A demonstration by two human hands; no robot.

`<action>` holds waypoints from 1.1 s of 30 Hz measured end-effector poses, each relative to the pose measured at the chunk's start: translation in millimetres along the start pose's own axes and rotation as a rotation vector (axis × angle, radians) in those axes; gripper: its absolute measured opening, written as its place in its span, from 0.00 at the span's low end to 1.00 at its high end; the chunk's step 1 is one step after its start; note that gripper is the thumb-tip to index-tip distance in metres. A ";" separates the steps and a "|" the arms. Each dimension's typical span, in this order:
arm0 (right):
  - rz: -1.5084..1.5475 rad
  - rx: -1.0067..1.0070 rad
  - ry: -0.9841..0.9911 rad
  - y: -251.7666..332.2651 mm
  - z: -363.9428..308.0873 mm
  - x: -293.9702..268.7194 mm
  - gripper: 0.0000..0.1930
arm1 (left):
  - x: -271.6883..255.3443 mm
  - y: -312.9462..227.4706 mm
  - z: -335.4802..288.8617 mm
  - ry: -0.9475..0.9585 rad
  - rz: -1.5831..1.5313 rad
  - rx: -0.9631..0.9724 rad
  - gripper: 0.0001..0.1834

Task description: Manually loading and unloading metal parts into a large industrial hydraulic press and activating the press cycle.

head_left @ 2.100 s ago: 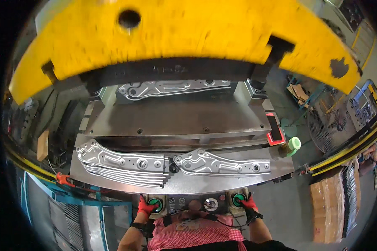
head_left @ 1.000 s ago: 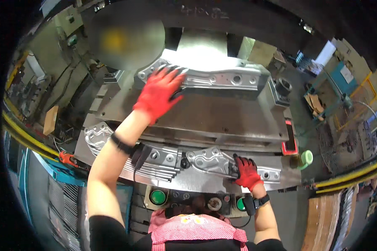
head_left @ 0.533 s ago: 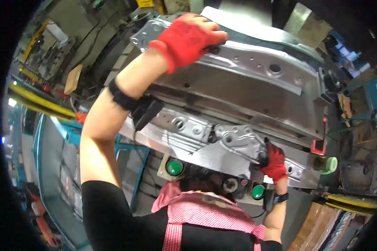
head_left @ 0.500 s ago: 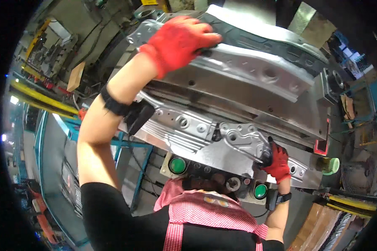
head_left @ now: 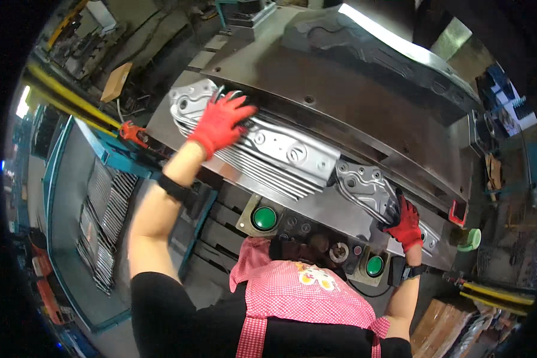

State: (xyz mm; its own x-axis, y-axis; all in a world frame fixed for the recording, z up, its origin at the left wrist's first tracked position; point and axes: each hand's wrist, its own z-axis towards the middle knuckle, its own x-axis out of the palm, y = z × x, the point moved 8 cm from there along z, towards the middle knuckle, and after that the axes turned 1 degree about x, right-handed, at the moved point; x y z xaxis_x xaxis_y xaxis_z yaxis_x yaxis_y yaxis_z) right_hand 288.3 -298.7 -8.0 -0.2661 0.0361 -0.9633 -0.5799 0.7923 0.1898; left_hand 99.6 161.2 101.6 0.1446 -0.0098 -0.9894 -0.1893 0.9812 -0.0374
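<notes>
My left hand [head_left: 221,122], in a red glove with dark palm patches, lies over the left part of a long silver stamped metal panel [head_left: 280,146]. Its fingers are spread apart. Under that panel, ridged edges of several similar panels [head_left: 262,173] show along the front ledge. To the right, my right hand [head_left: 407,225], also red-gloved, is closed on the right end of another stamped metal panel [head_left: 363,182] with holes and ribs. Part of this panel is hidden under the glove, and its left end meets the first panel.
Beyond the ledge stands a large steel press die [head_left: 328,77]. Nearer me are two green push buttons [head_left: 264,218] on a control box. A teal bin [head_left: 56,238] holding ridged metal parts is at left. A light green cup [head_left: 471,240] is at the right edge.
My left hand has come from the die down toward me. The long panel it held there now lies on the front ledge. My right hand keeps its hold, shifted slightly in view.
</notes>
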 end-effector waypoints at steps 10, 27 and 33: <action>0.037 -0.072 -0.071 -1.9 -5.5 6.5 0.66 | 120.1 28.7 -110.9 -0.943 -1.043 -1.253 0.69; -0.018 -0.105 -0.396 35.7 -42.6 -118.4 0.50 | 166.0 104.9 -182.5 -0.573 -0.981 -0.955 0.41; -0.283 -0.232 -0.819 125.1 65.2 -224.5 0.46 | 99.6 55.1 -198.7 -0.745 -1.081 -1.050 0.41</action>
State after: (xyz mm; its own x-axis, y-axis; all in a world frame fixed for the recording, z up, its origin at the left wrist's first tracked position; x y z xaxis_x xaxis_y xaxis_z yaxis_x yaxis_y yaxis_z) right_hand 325.7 -167.9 219.6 0.4917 0.3514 -0.7967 -0.7049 0.6978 -0.1273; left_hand -89.4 176.1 -26.8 0.9703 -0.1582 -0.1830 -0.1792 0.0378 -0.9831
